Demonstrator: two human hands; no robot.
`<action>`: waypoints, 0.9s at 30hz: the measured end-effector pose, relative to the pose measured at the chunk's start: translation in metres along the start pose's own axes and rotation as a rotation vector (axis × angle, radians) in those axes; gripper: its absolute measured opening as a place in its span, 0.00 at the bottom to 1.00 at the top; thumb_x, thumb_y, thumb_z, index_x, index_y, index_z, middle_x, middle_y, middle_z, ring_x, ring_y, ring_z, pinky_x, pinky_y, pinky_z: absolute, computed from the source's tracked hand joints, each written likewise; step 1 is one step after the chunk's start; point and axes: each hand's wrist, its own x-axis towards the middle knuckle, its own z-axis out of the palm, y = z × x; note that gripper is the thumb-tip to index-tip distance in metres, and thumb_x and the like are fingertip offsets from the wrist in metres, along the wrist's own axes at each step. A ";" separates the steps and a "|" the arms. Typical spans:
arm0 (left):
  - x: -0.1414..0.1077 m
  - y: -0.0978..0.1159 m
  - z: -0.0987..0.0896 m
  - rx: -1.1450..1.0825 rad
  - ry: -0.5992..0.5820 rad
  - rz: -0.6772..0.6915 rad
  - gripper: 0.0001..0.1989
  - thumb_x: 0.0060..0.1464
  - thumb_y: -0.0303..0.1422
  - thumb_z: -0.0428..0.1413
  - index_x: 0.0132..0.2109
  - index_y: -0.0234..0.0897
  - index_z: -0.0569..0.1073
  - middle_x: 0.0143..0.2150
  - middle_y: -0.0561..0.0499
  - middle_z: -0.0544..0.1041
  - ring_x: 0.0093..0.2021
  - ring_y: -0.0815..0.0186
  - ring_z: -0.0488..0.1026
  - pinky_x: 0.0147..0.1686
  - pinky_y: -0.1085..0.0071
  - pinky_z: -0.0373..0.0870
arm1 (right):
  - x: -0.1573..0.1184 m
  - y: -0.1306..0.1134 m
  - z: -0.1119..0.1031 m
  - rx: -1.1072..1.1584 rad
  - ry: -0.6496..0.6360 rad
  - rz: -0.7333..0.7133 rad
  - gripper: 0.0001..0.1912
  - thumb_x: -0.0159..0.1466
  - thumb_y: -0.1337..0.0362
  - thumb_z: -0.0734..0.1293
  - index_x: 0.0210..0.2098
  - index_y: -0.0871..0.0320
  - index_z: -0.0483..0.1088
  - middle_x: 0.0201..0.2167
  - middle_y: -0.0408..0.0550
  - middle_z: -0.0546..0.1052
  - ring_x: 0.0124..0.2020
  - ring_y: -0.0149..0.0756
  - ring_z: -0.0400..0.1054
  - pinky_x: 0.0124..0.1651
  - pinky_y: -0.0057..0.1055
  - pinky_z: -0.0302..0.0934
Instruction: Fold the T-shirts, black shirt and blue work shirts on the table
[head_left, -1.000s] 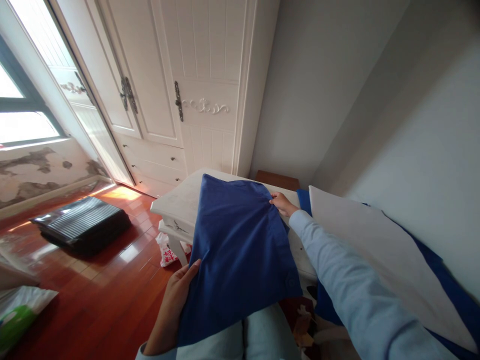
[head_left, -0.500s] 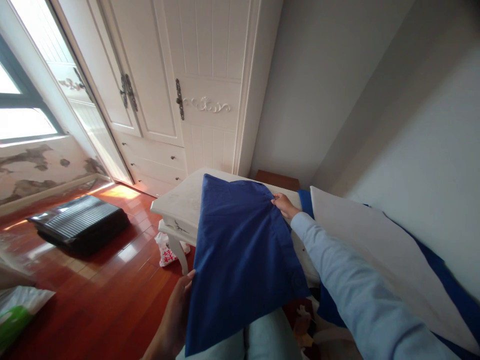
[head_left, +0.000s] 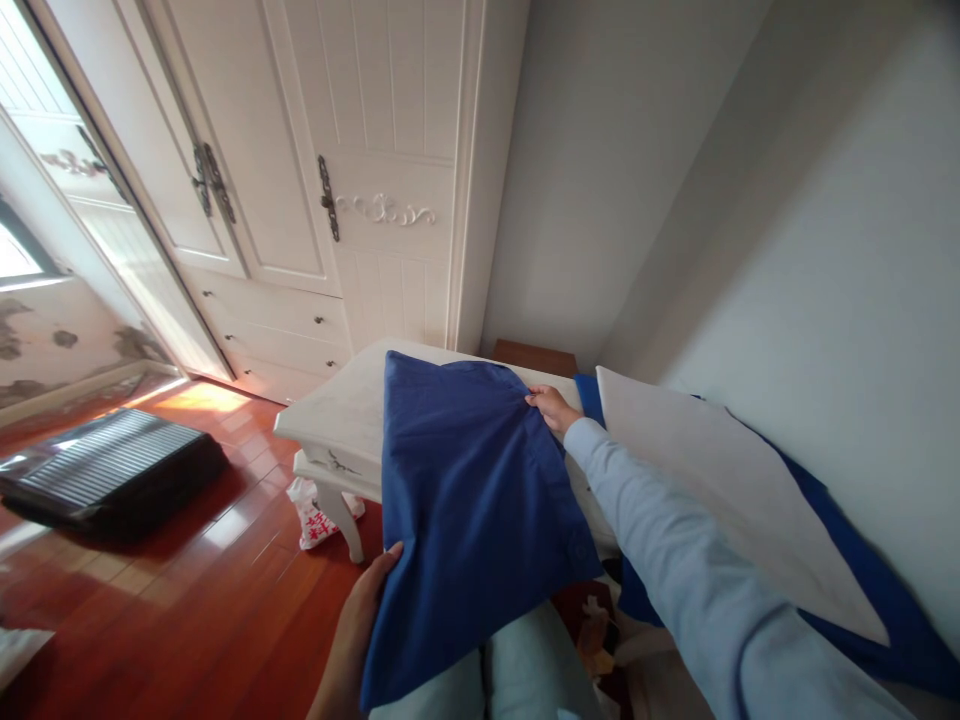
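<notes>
A dark blue cloth (head_left: 472, 490), folded double with a button near its lower right corner, stretches between my two hands. Its upper part lies over the white table (head_left: 352, 400); the lower part hangs above my knees. My left hand (head_left: 367, 595) grips the left edge, thumb on top and the other fingers hidden beneath. At the upper right edge, my right hand (head_left: 553, 408) pinches the fabric between thumb and fingers, drawing creases toward that spot. Right of my forearm lies a stiff white sheet (head_left: 720, 470) on more blue fabric (head_left: 877, 590).
A white wardrobe (head_left: 390, 120) stands behind the table, with a grey wall (head_left: 787, 260) to the right. On the red wooden floor (head_left: 202, 620) lie a black ribbed case (head_left: 120, 470) and a white plastic bag (head_left: 319, 515) by the table leg. A brown box (head_left: 534, 357) sits behind.
The view has turned slightly right, so everything sits further left. My left hand's grip has bunched the cloth's left edge a little; my right hand keeps its pinch.
</notes>
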 end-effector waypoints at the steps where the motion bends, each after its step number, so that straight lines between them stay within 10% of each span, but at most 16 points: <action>1: -0.002 0.002 0.000 0.020 0.019 0.037 0.08 0.54 0.30 0.63 0.43 0.41 0.80 0.45 0.48 0.83 0.59 0.53 0.75 0.53 0.71 0.75 | 0.000 -0.001 0.000 -0.027 0.006 -0.008 0.13 0.57 0.71 0.70 0.42 0.65 0.72 0.28 0.49 0.76 0.33 0.34 0.73 0.40 0.28 0.70; 10: -0.004 0.012 0.011 0.174 -0.047 0.011 0.06 0.45 0.26 0.68 0.27 0.39 0.79 0.28 0.51 0.80 0.39 0.55 0.79 0.35 0.75 0.76 | 0.009 -0.040 0.010 -0.424 0.195 -0.179 0.20 0.55 0.78 0.66 0.47 0.65 0.72 0.50 0.61 0.73 0.59 0.50 0.64 0.62 0.39 0.60; 19: 0.016 -0.002 0.000 0.071 0.010 -0.151 0.12 0.51 0.37 0.65 0.42 0.36 0.82 0.40 0.46 0.84 0.54 0.47 0.78 0.56 0.56 0.75 | -0.004 -0.091 0.150 -0.769 -0.212 -0.699 0.24 0.70 0.60 0.64 0.62 0.61 0.68 0.67 0.55 0.63 0.70 0.43 0.54 0.73 0.37 0.47; 27: 0.017 -0.016 -0.018 0.095 -0.065 -0.139 0.21 0.43 0.47 0.70 0.38 0.35 0.83 0.36 0.45 0.84 0.46 0.45 0.81 0.52 0.54 0.77 | 0.008 -0.070 0.186 -0.962 -0.266 -0.459 0.34 0.77 0.49 0.51 0.73 0.64 0.55 0.73 0.56 0.52 0.75 0.46 0.43 0.75 0.46 0.40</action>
